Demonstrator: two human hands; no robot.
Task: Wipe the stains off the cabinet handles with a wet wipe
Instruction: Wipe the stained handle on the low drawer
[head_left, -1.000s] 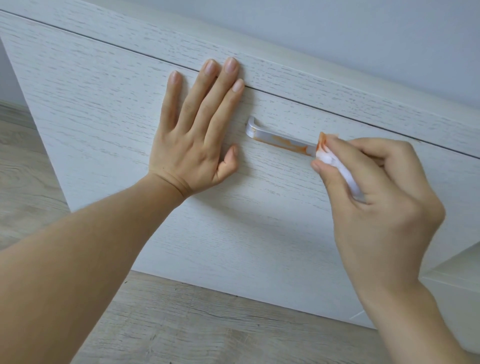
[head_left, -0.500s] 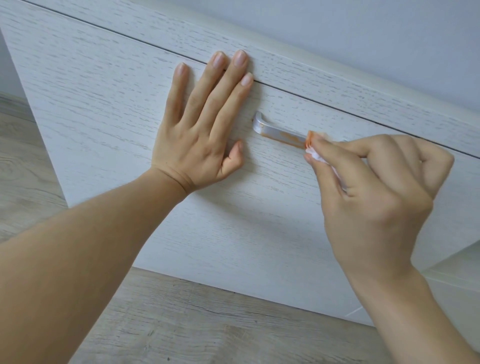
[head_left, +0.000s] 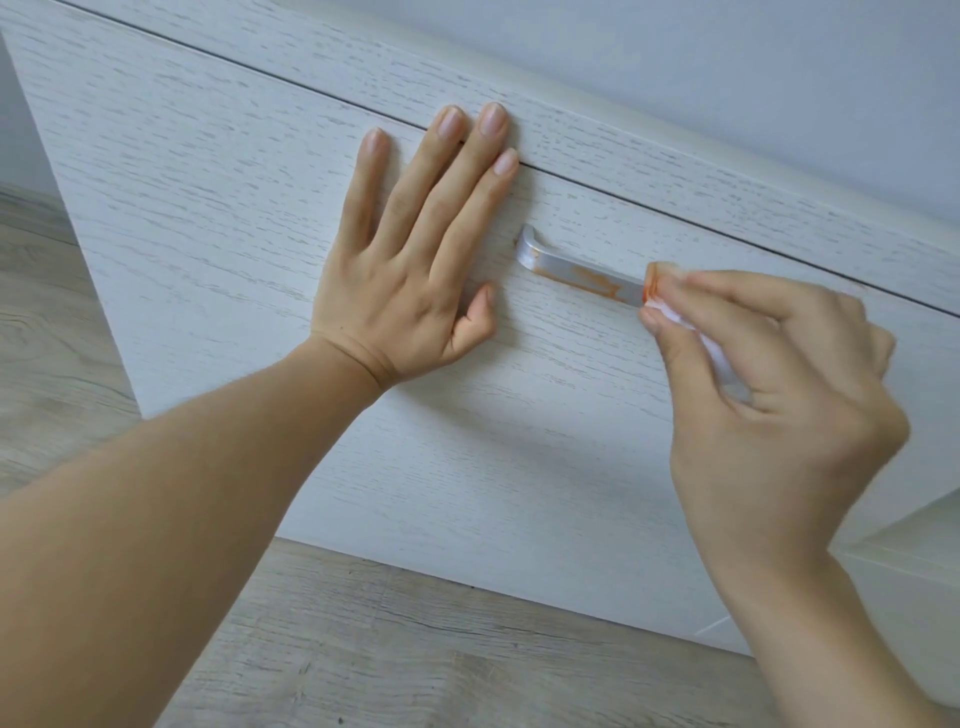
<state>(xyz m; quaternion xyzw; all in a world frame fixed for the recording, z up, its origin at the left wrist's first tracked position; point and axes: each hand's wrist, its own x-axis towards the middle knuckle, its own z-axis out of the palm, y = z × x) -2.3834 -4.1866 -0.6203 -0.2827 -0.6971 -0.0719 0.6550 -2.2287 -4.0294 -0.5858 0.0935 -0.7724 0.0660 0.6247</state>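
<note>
Two hands on drawer, wipe at handle

Two hands (head_left: 410, 280) in frame, both on the white wood-grain drawer (head_left: 208, 218). Left hand flat and open, palm against the drawer front, fingers spread, tips reaching the seam along the top edge. Sits just left of the handle (head_left: 576, 273), not touching it.

Right hand (head_left: 769, 395) closed around a folded wipe (head_left: 675, 317), pinched between thumb and fingers. Wipe's leading edge is pressed on the handle about mid-length; that edge is stained orange. Right hand slightly blurred.

Handle: silver bar, mounted horizontally on the drawer front, left end curving into the panel. Orange stain (head_left: 592, 280) visible on the exposed stretch between the left end and the wipe. Right part of the handle hidden behind the right hand.

Floor (head_left: 363, 649) below the drawer is light wood plank.
</note>
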